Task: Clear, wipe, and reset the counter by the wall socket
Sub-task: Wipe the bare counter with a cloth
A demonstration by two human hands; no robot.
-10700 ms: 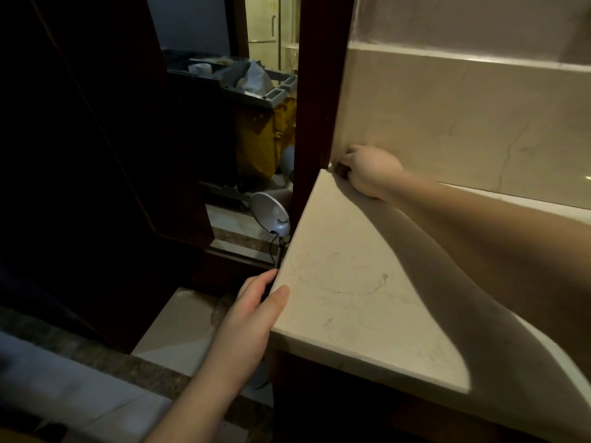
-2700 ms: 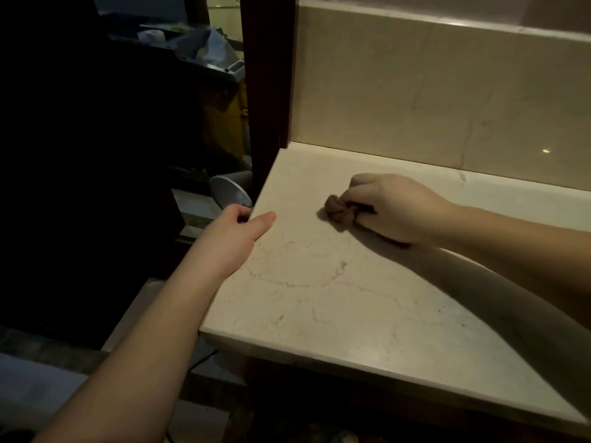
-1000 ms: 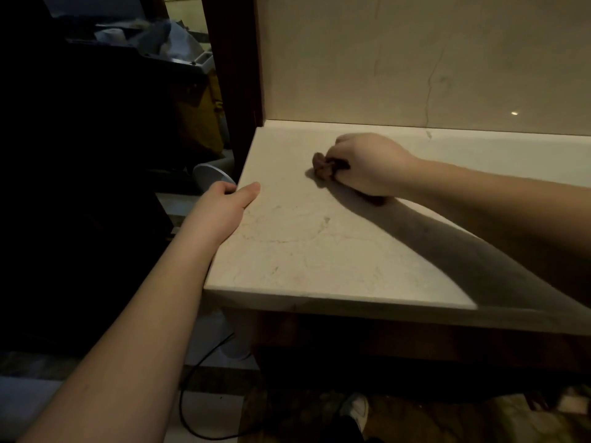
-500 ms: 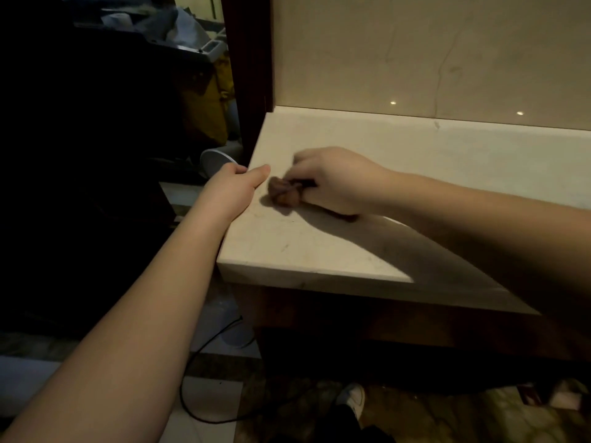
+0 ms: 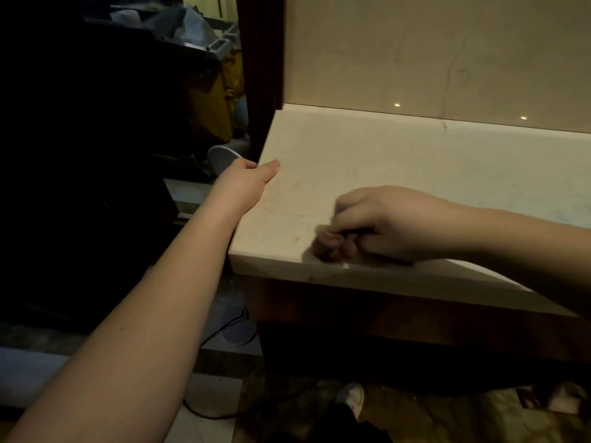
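Note:
A pale marble counter (image 5: 383, 161) runs along a beige wall. My right hand (image 5: 393, 222) grips a small bunched brown cloth (image 5: 329, 246) and presses it on the counter near the front edge. My left hand (image 5: 246, 183) holds the counter's left edge, thumb on top and fingers hidden over the side. No wall socket is in view.
A dark wooden post (image 5: 260, 75) stands at the counter's back left corner. Beyond it sits a cleaning cart (image 5: 204, 46) with a yellow bag (image 5: 217, 94). A small white fan (image 5: 224, 156) and a black cord (image 5: 224, 327) are on the floor at left. A white shoe (image 5: 351, 396) shows below.
My right hand has slid the brown cloth from the counter's left side toward the front edge and to the right. My left hand stays on the left edge.

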